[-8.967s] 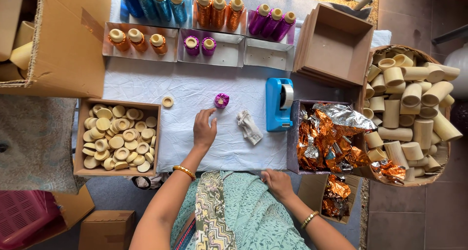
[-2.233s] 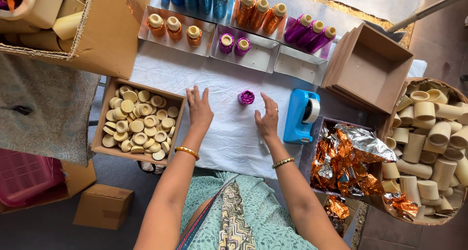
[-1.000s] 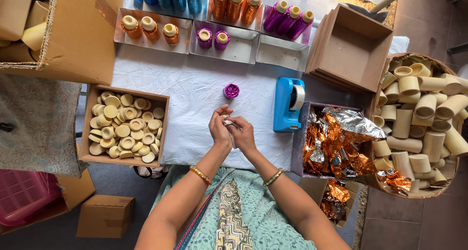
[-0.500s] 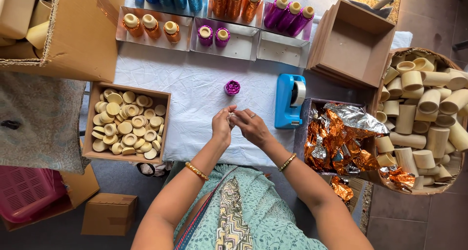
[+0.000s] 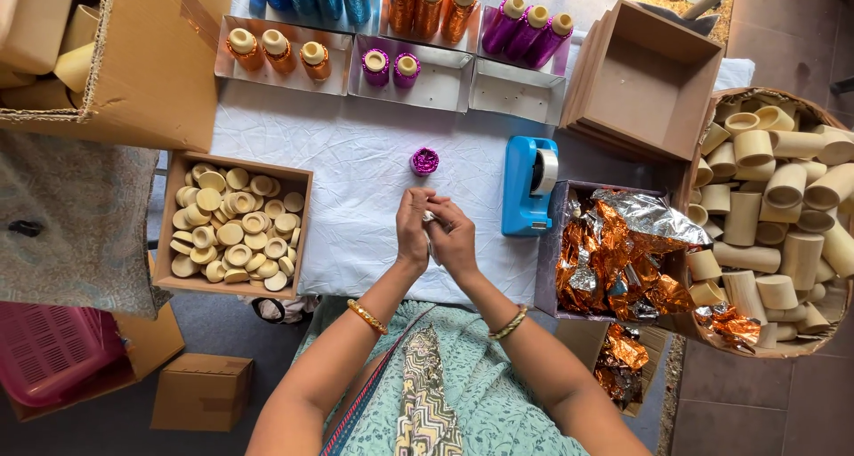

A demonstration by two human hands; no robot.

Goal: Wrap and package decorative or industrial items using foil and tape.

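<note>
My left hand (image 5: 411, 232) and my right hand (image 5: 457, 241) meet over the white cloth (image 5: 356, 162), fingers pressed together around a small pale piece (image 5: 429, 216) that is mostly hidden between them. A purple glitter-wrapped spool (image 5: 424, 161) stands alone on the cloth just beyond my fingertips. A blue tape dispenser (image 5: 528, 185) sits to the right of my hands. An open box of cream round caps (image 5: 233, 226) lies to the left.
A box of orange and silver foil sheets (image 5: 623, 253) and a basket of cardboard tubes (image 5: 783, 216) are at the right. Trays of orange spools (image 5: 280, 51) and purple spools (image 5: 391, 65) line the far side, with an empty cardboard box (image 5: 645, 78).
My hands, slightly apart half a second ago, have closed together around the small pale piece. The purple spool and tape dispenser have stayed put.
</note>
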